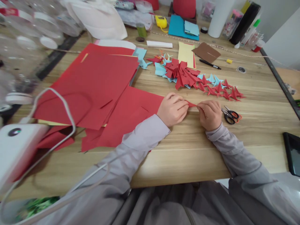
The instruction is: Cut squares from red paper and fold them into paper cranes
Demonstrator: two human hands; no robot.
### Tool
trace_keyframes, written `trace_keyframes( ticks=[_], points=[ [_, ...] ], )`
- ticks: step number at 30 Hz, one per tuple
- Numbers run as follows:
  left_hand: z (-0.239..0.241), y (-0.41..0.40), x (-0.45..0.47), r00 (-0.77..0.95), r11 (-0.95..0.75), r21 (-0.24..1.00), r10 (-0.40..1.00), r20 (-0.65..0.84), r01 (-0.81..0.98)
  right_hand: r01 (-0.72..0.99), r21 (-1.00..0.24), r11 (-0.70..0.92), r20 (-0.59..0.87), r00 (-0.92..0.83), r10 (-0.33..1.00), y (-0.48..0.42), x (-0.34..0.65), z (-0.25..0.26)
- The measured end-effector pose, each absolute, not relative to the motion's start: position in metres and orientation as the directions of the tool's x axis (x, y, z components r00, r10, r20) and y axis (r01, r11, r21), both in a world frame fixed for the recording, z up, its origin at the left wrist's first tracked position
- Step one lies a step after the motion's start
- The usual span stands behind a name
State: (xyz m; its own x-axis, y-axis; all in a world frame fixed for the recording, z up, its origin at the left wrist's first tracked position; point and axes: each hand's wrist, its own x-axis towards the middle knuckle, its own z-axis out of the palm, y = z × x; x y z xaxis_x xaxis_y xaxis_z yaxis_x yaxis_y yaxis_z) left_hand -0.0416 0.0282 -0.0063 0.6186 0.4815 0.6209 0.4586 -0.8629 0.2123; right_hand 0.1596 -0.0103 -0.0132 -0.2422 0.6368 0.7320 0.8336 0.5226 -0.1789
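Note:
My left hand (pixel 172 108) and my right hand (pixel 210 114) rest on the wooden table (pixel 187 153), fingers curled, both pinching a small folded piece of red paper (pixel 191 104) that spans the gap between them. Most of that piece is hidden under my fingers. Just beyond my hands lies a heap of folded red and light blue paper shapes (pixel 185 74), trailing off to the right in a row (pixel 220 88). Large red paper sheets (pixel 98 87) are spread out to the left of my left hand.
Small scissors (pixel 231 115) lie right of my right hand. A black pen (pixel 209 64), yellow paper (pixel 186 53) and a brown card (pixel 206 52) sit further back. A dark tablet (pixel 292 153) is at the right edge. A white device with a cable (pixel 16 147) stands at front left.

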Motion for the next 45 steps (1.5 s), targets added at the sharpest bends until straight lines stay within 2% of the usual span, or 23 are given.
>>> trace_keyframes(
  ticks=[9,13,16,19,23,29,35,39,45],
  points=[
    [-0.008,0.028,-0.04,0.59,-0.849,0.207,0.494,0.639,0.487,0.877,-0.139,0.46,0.77,-0.196,0.607,-0.007,0.164,-0.016],
    [-0.007,0.029,-0.045,0.561,-0.831,0.206,0.51,0.652,0.517,0.886,-0.261,0.383,0.773,-0.046,0.632,-0.003,0.176,-0.021],
    [-0.008,0.031,-0.048,0.527,-0.8,0.151,0.51,0.68,0.58,0.887,-0.309,0.342,0.82,0.067,0.568,-0.002,0.182,-0.02],
    [-0.01,0.03,-0.046,0.555,-0.817,0.117,0.481,0.679,0.565,0.885,-0.221,0.409,0.849,-0.032,0.527,-0.007,0.174,-0.013],
    [-0.012,0.025,-0.037,0.608,-0.853,0.07,0.424,0.671,0.517,0.858,-0.036,0.512,0.767,-0.305,0.564,-0.011,0.157,-0.008],
    [-0.014,0.021,-0.031,0.66,-0.887,-0.018,0.329,0.675,0.461,0.781,0.009,0.624,0.718,-0.44,0.54,-0.007,0.156,-0.013],
    [-0.011,0.021,-0.033,0.601,-0.864,0.12,0.433,0.672,0.488,0.802,-0.026,0.596,0.737,-0.387,0.554,-0.011,0.158,-0.011],
    [-0.01,0.022,-0.037,0.59,-0.868,0.115,0.42,0.69,0.483,0.794,0.015,0.607,0.77,-0.397,0.5,-0.011,0.159,-0.008],
    [-0.012,0.025,-0.042,0.519,-0.845,0.08,0.397,0.757,0.529,0.862,-0.003,0.507,0.826,-0.284,0.487,-0.009,0.167,-0.005]
  ],
)
